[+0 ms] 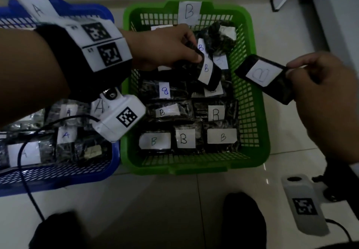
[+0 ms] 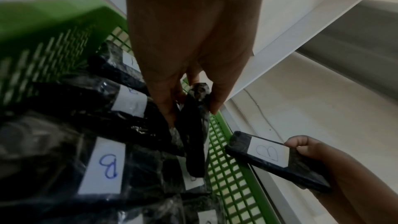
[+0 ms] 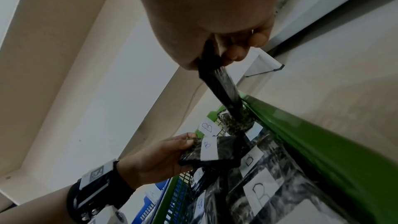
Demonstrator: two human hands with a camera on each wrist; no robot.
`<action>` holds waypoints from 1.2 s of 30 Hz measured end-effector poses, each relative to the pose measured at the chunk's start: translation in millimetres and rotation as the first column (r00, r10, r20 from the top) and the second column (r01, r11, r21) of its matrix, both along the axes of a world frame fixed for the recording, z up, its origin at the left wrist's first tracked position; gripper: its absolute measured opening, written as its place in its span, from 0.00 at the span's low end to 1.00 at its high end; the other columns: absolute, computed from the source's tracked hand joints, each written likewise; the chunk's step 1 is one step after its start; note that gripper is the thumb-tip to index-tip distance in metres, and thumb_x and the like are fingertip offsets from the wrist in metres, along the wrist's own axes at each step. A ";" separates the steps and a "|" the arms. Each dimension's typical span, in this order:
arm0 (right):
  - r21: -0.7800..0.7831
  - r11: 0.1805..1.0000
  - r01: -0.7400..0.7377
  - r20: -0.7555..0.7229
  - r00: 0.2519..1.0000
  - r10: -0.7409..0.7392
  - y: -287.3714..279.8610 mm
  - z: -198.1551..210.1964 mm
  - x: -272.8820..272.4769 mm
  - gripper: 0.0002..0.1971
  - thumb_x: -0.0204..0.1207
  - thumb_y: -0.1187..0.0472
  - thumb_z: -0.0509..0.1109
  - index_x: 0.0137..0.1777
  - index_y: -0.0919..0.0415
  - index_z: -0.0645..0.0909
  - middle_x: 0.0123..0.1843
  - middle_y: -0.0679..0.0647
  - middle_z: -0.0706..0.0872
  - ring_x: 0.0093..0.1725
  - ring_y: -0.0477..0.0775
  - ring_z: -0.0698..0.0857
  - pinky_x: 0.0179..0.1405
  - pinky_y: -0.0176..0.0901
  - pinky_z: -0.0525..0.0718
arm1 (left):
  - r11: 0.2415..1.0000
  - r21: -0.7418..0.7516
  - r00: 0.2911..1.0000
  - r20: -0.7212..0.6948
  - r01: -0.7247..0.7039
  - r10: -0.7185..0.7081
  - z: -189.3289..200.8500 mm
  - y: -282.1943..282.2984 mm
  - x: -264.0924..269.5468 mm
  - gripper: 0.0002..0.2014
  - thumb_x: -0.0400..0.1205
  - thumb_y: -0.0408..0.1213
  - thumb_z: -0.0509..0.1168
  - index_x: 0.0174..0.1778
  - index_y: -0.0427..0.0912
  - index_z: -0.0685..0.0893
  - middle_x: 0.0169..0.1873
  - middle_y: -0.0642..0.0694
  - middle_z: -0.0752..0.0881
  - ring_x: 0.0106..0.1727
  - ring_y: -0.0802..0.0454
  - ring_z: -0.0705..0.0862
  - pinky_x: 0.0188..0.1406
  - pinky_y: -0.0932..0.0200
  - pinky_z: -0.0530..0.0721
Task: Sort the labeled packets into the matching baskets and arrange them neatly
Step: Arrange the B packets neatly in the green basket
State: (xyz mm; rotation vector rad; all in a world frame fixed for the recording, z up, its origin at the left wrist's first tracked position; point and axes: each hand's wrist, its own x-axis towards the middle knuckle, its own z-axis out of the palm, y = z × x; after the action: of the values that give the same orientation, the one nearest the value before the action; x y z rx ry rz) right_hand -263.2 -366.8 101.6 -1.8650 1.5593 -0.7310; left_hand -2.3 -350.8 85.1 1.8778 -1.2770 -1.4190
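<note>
Two held B packets (image 1: 206, 69) (image 1: 264, 78), far basket (image 1: 258, 113) labels blurred.

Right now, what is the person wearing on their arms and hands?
Both hands are bare: left hand, right hand. The left forearm is bare too, with a wide black wrist strap carrying a white block printed with two black square codes. Under that wrist hangs a white camera box with another code and a black cable. The right wrist's white unit bears a code too.
</note>
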 end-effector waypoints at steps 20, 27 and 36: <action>0.074 0.996 -0.056 0.095 0.994 0.049 4.5 -5.7 0.7 0.03 0.68 0.48 0.63 0.38 0.38 0.79 0.36 0.47 0.84 0.36 0.49 0.81 0.36 0.48 0.80 | 0.449 0.239 0.081 0.808 0.861 -0.584 -17.3 11.3 16.3 0.23 0.78 0.47 0.68 0.70 0.54 0.76 0.67 0.54 0.78 0.62 0.45 0.68 0.59 0.45 0.74; 0.091 0.994 -0.064 0.113 0.992 0.054 6.0 -7.4 4.1 0.04 0.70 0.51 0.64 0.38 0.39 0.79 0.36 0.45 0.84 0.35 0.44 0.81 0.33 0.40 0.77 | 0.399 0.395 -0.060 0.769 0.828 -0.637 -24.8 10.0 10.4 0.31 0.78 0.49 0.67 0.77 0.57 0.65 0.74 0.55 0.67 0.68 0.45 0.61 0.62 0.49 0.65; 0.100 0.992 -0.080 0.113 0.991 0.068 5.5 -6.8 -2.8 0.06 0.73 0.54 0.64 0.39 0.40 0.78 0.37 0.46 0.83 0.36 0.44 0.81 0.35 0.41 0.80 | 0.641 0.138 0.373 0.714 0.755 -0.592 27.6 5.8 20.5 0.14 0.78 0.40 0.68 0.53 0.52 0.69 0.50 0.49 0.75 0.52 0.48 0.76 0.46 0.56 0.72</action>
State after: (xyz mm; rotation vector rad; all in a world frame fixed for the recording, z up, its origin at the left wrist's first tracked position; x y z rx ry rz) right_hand -265.9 -361.3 94.8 -1.7671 1.4245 -0.6930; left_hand 18.1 -345.0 112.7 1.8587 -2.7517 -0.7126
